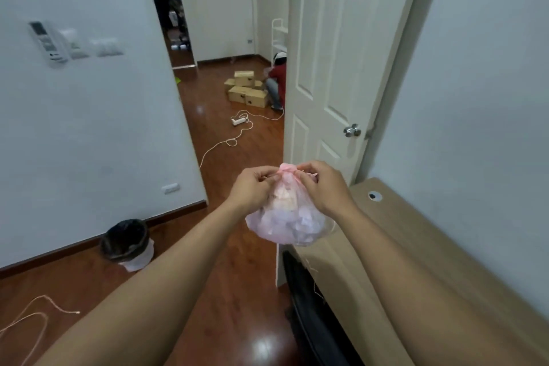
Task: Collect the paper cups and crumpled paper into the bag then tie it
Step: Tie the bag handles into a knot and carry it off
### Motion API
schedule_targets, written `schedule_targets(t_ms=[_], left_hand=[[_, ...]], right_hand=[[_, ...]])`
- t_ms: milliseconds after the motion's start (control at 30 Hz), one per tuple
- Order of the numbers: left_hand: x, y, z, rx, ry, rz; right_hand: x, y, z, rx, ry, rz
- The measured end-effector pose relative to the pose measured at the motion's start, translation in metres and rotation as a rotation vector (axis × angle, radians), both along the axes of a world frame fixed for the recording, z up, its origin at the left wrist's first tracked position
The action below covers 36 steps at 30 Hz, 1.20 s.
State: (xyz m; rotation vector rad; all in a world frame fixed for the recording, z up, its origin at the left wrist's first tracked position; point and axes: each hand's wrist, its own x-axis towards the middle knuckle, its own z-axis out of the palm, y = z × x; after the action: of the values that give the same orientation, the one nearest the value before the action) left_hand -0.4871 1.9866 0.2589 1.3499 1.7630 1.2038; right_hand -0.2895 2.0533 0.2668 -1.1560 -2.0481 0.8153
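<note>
Both hands hold a filled pink bag [289,223] in the air above the desk's [416,246] near-left corner. The left hand [252,187] and right hand [322,184] pinch its gathered neck. A bin [127,244] stands on the wooden floor [231,134] by the white wall [89,128].

My left hand [252,187] and right hand [322,187] pinch the neck of the bag [289,223] from either side. The desk [401,246] lies below to my right, the bin [127,242] on the floor to my left, and the door [341,68] ahead.
</note>
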Motion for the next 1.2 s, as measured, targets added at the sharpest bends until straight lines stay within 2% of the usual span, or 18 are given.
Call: schedule_targets(t_ms=[433,633,800,933,1100,1200], left_hand=[[-0.254,-0.079,0.005,-0.003,-0.201,0.256],[-0.371,-0.117,-0.015,0.007,-0.185,0.363],[-0.442,-0.156,-0.03,-0.03,-0.227,0.48],[-0.493,-0.18,-0.05,-0.07,-0.169,0.605],[-0.538,-0.204,-0.077,-0.121,-0.223,0.746],[-0.572,-0.214,-0.098,-0.174,-0.194,0.797]], right_hand=[[-0.283,-0.031,-0.001,-0.038,0.067,0.246],[-0.411,-0.054,-0.016,-0.105,0.086,0.336],[-0.498,-0.074,-0.039,-0.144,0.052,0.433],[-0.555,-0.087,-0.063,-0.164,0.025,0.485],[-0.62,-0.088,-0.098,-0.171,-0.048,0.575],[-0.662,-0.09,-0.119,-0.181,-0.092,0.638]])
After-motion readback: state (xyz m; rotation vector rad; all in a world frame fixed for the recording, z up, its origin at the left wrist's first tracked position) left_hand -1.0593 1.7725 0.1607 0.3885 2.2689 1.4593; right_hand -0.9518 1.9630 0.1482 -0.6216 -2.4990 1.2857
